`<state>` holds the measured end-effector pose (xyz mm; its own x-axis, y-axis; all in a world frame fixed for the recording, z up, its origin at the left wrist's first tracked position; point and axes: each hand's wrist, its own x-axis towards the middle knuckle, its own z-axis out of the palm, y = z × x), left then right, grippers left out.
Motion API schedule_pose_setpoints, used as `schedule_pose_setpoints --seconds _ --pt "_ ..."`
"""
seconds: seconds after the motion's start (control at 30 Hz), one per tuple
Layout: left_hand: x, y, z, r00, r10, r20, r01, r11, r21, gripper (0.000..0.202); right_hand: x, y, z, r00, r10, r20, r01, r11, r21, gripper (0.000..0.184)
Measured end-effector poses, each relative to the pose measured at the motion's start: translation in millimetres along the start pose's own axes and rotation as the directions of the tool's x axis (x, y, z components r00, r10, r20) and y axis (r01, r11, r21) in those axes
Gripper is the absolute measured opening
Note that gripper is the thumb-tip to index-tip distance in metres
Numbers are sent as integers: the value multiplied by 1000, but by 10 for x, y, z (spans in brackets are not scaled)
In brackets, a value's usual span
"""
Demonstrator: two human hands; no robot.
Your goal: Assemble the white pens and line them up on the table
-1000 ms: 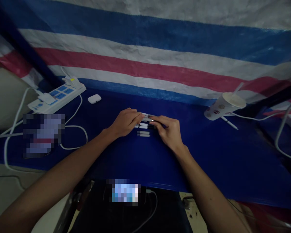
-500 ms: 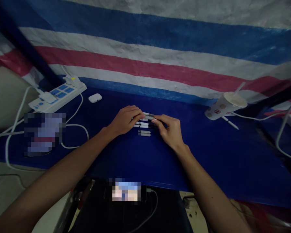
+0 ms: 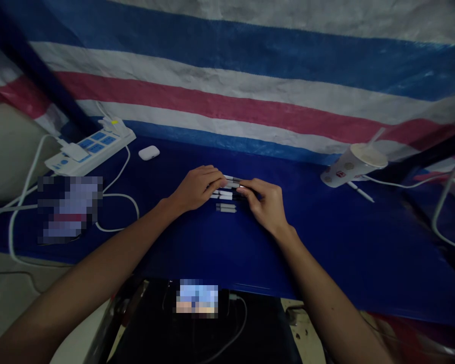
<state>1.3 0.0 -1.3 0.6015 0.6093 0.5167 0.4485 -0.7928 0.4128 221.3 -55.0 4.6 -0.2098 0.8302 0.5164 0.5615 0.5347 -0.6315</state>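
My left hand (image 3: 197,188) and my right hand (image 3: 267,203) face each other over the blue table. A white pen (image 3: 232,185) with a dark end spans the gap, its left part under my left fingers and its right end between my right thumb and forefinger. Another white pen (image 3: 231,178) lies just behind it, partly covered by my hands. Nearer me, white pens with dark parts (image 3: 224,196) lie side by side, partly hidden. Closer still are short grey pen caps (image 3: 226,208) in a small row.
At left stand a power strip (image 3: 94,146) with plugs and cables, a white earbud case (image 3: 149,152) and a blurred phone (image 3: 70,210). A tilted paper cup (image 3: 345,164) with a straw and a white pen (image 3: 360,191) are at right. A lit phone (image 3: 197,298) is below the table edge.
Almost nothing differs. Both hands keep their places on the pen, and the picture on the lit phone has changed.
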Motion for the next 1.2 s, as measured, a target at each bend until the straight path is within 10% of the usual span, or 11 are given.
schedule_pose_setpoints --seconds 0.77,1.2 --pt "5 14 -46 1000 9 -16 -9 1000 1 36 2 -15 -50 995 -47 -85 52 997 56 21" --pt "18 235 -212 946 165 280 -163 986 -33 16 31 471 -533 987 144 -66 -158 925 -347 19"
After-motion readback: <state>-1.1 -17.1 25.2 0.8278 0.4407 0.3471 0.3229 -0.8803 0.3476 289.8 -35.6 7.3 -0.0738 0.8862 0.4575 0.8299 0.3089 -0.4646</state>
